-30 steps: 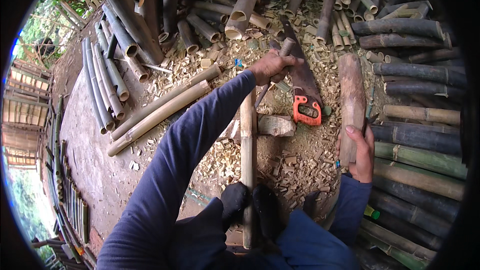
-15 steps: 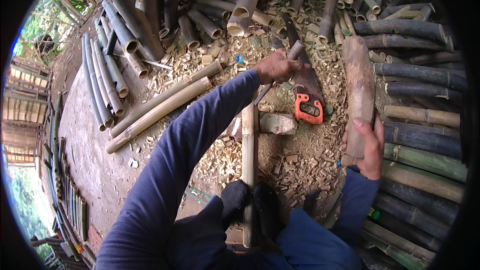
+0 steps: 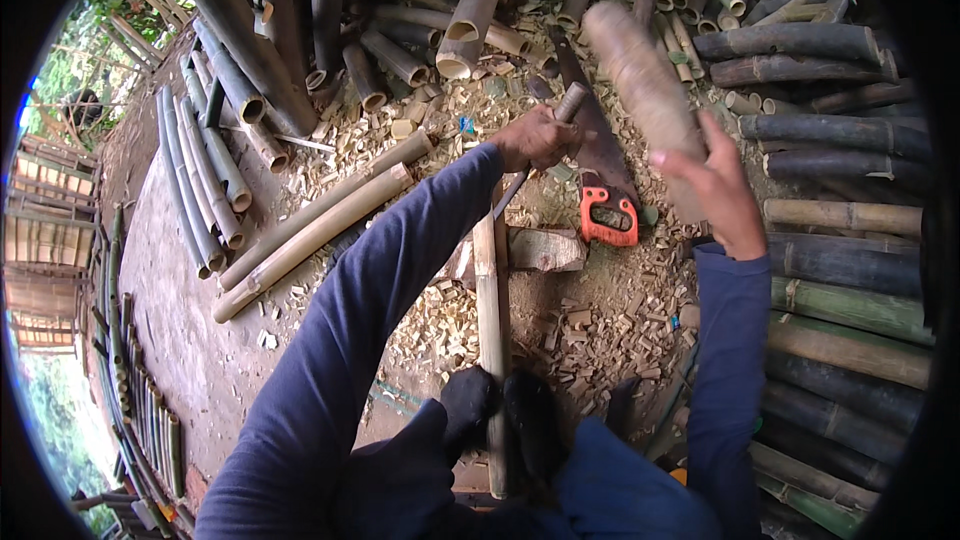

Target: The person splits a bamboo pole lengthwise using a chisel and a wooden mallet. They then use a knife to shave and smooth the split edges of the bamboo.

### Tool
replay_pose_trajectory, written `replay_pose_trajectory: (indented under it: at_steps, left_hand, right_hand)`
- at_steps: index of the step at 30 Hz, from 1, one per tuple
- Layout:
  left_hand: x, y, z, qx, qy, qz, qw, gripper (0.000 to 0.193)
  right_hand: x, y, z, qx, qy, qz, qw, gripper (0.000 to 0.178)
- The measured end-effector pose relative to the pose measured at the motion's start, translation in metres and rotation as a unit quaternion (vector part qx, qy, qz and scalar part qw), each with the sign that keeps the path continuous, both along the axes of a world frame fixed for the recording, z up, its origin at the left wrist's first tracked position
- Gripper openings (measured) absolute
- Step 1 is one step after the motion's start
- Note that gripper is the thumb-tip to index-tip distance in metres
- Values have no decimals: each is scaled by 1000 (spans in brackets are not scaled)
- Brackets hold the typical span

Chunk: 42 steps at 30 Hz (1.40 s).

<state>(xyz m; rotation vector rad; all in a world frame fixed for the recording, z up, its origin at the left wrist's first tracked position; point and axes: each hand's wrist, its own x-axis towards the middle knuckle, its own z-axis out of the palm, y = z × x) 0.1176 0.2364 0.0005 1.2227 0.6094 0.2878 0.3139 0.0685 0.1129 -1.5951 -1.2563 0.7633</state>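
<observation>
Left hand (image 3: 535, 137) upper centre of frame, fist closed round wooden handle (image 3: 570, 100) of a knife, blade running down toward top end of bamboo strip (image 3: 488, 320). Strip upright in centre, lower end pinned between dark shoes (image 3: 500, 420) at bottom centre. Right hand (image 3: 715, 185) centre right, fingers wrapped round lower end of thick wooden club (image 3: 640, 80), raised and blurred, upper right. Orange-handled saw (image 3: 605, 205) flat on chip-covered ground between hands. Wood block (image 3: 540, 250) just right of strip. Bamboo poles (image 3: 850, 300) stacked along right edge.
</observation>
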Motion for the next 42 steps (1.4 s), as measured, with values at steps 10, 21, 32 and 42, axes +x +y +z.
replay_pose_trajectory:
  at_steps: [10, 21, 32, 42]
  left_hand:
    - [32, 5, -40, 184, 181, 74, 963, 36]
    - [42, -102, -61, 549, 157, -13, 821, 31]
    - [-182, -97, 34, -44, -168, 541, 823, 11]
    - [-180, -54, -53, -249, -324, 528, 744, 27]
  right_hand:
    - [1, -2, -26, -35, 17, 21, 999, 62]
    - [61, -44, -204, -174, -23, -212, 962, 82]
    - [-92, 52, -155, -28, -100, 98, 990, 22]
    - [-133, 65, -54, -42, 115, 156, 980, 18]
